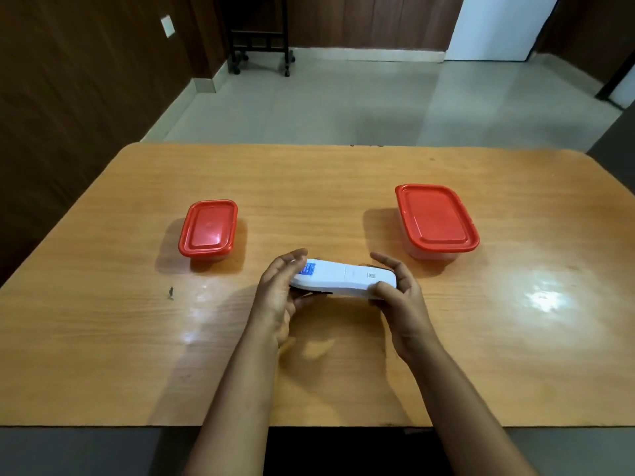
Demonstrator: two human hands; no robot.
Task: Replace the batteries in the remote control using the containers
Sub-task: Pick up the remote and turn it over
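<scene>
The long white plastic remote control [343,278] lay back-up between both hands above the orange wooden table [137,338], its long axis running from the loosely cupping left hand [280,293] to the right hand [400,293] clamped on its end.

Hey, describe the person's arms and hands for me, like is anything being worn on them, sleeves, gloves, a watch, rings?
Both arms are bare from the bottom edge of the picture up to the fingers: no sleeves show. The left hand and the right hand wear no gloves. No watch, band or bracelet shows on either wrist, and no rings show on the visible fingers. No markings or cables are on them.
</scene>
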